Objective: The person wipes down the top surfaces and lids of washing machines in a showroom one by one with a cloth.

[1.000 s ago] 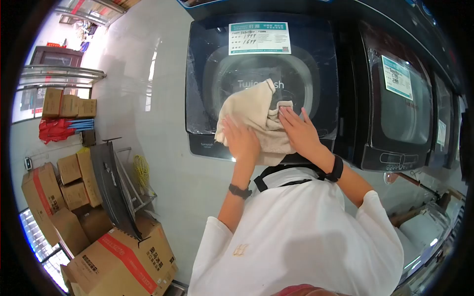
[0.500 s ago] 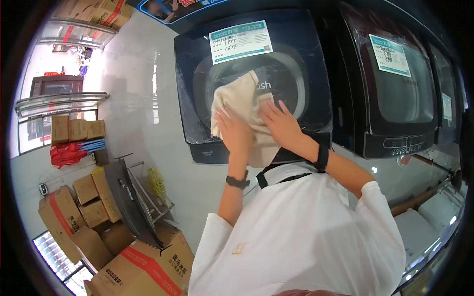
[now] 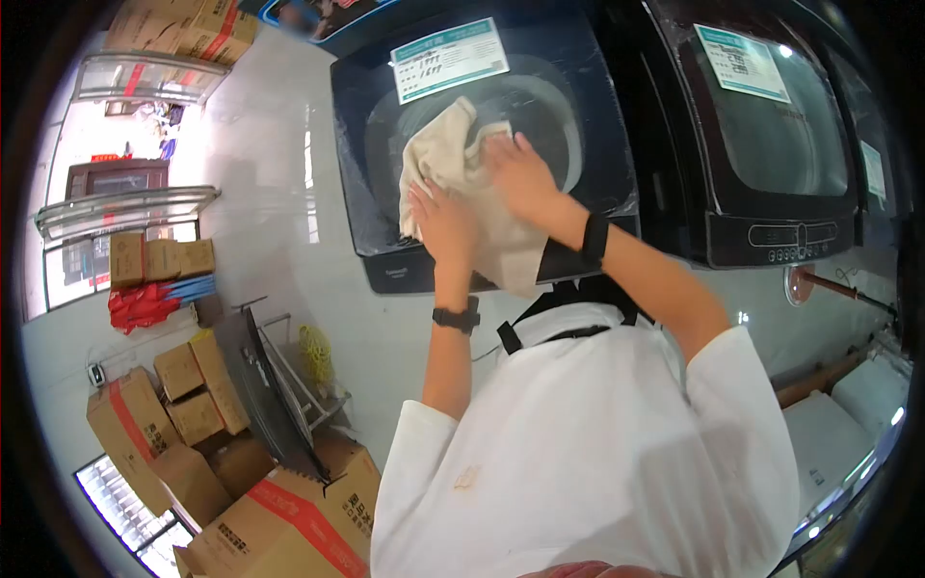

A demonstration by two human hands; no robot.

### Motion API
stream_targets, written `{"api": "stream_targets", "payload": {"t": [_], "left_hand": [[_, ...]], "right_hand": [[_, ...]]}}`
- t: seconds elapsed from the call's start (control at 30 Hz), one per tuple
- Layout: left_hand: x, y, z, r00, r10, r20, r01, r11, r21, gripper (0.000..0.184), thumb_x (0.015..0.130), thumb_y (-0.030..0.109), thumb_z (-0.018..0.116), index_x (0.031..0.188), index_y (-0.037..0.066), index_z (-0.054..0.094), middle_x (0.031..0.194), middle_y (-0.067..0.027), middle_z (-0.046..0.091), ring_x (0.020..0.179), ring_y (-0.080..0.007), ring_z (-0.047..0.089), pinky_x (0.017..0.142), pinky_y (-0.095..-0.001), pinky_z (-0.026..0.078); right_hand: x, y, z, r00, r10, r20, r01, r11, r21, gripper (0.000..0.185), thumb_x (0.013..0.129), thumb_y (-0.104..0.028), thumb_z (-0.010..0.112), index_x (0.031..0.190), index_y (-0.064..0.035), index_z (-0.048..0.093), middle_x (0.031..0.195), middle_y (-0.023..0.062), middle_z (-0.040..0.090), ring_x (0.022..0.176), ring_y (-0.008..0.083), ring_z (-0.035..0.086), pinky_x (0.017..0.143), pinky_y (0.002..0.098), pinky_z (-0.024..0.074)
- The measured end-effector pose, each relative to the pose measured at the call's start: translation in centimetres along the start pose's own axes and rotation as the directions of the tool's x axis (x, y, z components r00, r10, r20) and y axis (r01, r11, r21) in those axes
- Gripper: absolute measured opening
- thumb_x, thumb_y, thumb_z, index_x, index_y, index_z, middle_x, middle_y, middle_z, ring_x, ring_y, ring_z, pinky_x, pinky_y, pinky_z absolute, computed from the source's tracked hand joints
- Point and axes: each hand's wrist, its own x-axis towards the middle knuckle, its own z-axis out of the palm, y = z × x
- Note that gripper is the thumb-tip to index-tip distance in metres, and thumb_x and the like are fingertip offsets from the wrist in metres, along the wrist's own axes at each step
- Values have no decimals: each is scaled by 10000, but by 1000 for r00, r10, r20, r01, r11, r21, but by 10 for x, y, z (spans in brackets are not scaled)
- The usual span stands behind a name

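Observation:
A cream cloth point(image 3: 515, 241) lies bunched over the round window of a dark top-loading washing machine point(image 3: 602, 144), whose lid is covered in clear plastic film. The cloth's lower end hangs over the machine's front edge. My left hand point(image 3: 445, 223) rests on the cloth's left part, fingers stretched and a little apart. Further up and to the right, my right hand point(image 3: 520, 178) presses on the cloth with its fingers together and bent around a fold. A price card point(image 3: 450, 63) lies on the lid above the cloth.
A second washing machine point(image 3: 771, 154) with its own price card stands to the right. Cardboard boxes point(image 3: 279, 530), a dark panel point(image 3: 265, 395) on a metal frame and a yellow coil point(image 3: 315, 354) are at the left. White appliances point(image 3: 819, 443) stand at lower right.
My right hand has slid up and left over the lid, and the cloth's upper folds have shifted with it. The camera view has tilted slightly, so the machines sit higher.

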Motion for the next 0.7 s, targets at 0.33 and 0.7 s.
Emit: {"api": "stream_targets", "payload": {"t": [0.33,0.7], "left_hand": [[-83,84,-42,902,392,181,-327,894,-307,553,878,76,605,1405,-80,539,1551,-356,420,1478,-565,320,1213,-582,298],[-70,251,-49,762,644,67,-470,622,-627,583,901,87,615,1459,-23,486,1566,-343,395,1453,-548,357,1185,-641,299]], "right_hand": [[-155,-16,-55,989,104,103,-131,945,301,408,888,-61,606,1291,-15,641,1399,173,599,1399,369,504,1210,507,356],[-225,60,-176,785,466,-409,-322,870,373,445,924,34,541,1356,-14,634,1479,180,580,1414,355,516,1183,527,397]]}}
